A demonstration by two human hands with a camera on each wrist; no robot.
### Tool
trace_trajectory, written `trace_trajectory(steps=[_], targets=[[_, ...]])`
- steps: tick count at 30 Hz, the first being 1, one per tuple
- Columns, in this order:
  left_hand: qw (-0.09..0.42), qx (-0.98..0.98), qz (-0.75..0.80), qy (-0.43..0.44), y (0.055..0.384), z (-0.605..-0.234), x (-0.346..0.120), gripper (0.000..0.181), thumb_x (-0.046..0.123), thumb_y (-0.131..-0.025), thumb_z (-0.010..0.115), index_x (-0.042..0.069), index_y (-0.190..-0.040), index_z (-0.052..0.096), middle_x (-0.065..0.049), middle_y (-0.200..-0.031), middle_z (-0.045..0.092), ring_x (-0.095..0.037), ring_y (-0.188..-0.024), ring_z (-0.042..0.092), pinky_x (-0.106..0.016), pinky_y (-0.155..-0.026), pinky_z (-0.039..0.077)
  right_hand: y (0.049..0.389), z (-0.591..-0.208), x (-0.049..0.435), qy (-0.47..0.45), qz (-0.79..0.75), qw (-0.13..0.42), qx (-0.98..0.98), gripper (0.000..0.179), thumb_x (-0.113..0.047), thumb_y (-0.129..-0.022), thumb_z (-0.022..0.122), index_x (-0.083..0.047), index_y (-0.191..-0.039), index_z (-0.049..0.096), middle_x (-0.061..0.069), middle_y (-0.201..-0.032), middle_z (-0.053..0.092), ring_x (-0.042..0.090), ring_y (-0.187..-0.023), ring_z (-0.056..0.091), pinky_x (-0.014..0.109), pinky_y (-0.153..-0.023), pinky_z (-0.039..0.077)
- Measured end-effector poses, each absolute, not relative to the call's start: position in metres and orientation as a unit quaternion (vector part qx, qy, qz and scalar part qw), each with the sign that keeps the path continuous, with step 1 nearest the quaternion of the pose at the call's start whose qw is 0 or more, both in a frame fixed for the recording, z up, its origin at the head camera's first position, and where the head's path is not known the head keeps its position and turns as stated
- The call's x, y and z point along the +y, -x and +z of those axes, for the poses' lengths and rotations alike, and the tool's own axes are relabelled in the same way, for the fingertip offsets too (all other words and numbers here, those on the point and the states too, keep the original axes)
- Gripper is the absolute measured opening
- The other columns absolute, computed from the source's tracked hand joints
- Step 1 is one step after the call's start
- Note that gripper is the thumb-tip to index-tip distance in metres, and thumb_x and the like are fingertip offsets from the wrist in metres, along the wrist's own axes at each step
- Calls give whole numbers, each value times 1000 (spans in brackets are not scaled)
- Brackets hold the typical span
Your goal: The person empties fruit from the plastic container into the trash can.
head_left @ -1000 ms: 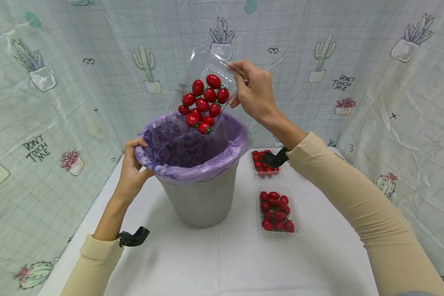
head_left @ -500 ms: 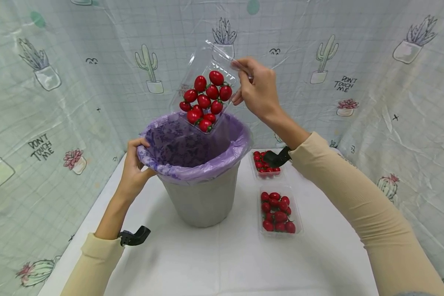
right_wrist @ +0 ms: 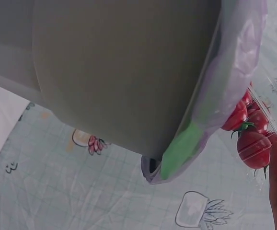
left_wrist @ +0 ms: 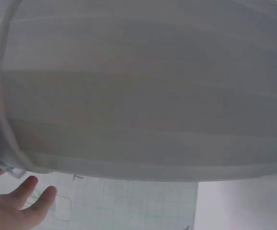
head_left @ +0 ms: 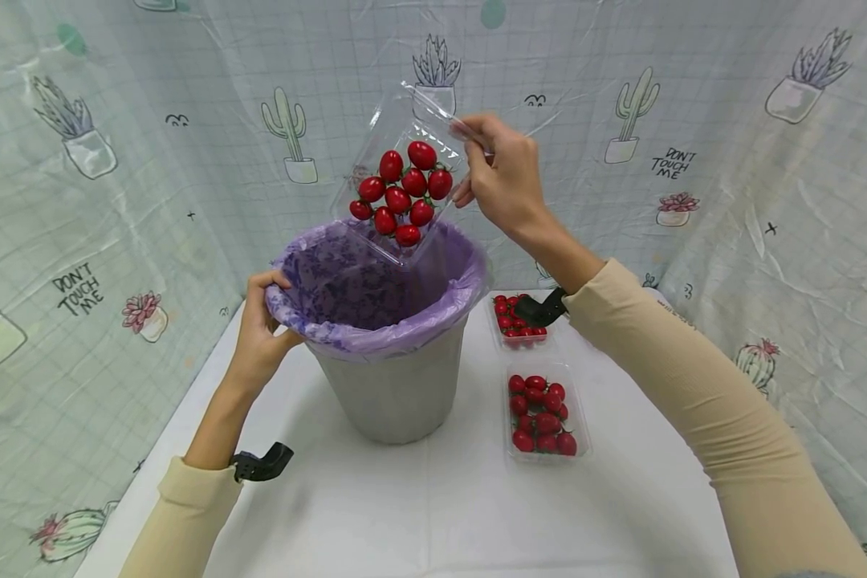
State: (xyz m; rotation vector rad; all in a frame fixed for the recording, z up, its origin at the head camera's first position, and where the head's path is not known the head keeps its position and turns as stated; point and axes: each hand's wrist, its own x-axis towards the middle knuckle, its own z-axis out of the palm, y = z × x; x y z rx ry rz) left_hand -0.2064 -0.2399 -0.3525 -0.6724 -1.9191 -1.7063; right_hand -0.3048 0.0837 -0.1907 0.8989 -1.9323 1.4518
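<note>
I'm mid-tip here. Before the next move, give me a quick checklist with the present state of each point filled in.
1. Right hand grips the clear container by its edge: ok.
2. Container's lowest corner lies over the mouth of the bin: ok, as seen from the head view.
3. Left hand holds the bin at its rim: ok.
4. Purple liner folded over the rim: ok along the near side; the far outside cannot be checked.
5. Held container emptied: not ok, several tomatoes lie in it.
6. Tomatoes at the bin's bottom: cannot tell, the near rim hides it.
</note>
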Motion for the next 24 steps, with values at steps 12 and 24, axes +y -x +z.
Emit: trace_trajectory(steps=[12,24], targets=[[240,-711,-619,231,205,-356,-238,62,-11,-80,69,-3,-130,35,-13,-133,45,-27,-119,47,-30,-100,37,308,-197,85,-331,543,273,-722,25,5,-105,49,8,-123,66,15,-130,71,5,-48,65,26,-52,56],[244,-696,-625,256,208,-354,-239,62,10,-86,82,0,-130,39,-14,-132,46,-26,-117,48,-28,-98,40,312,-195,85,-325,543,276,-723,25,3,-105,50,6,-122,67,14,-129,72,3,-49,65,24,-52,55]])
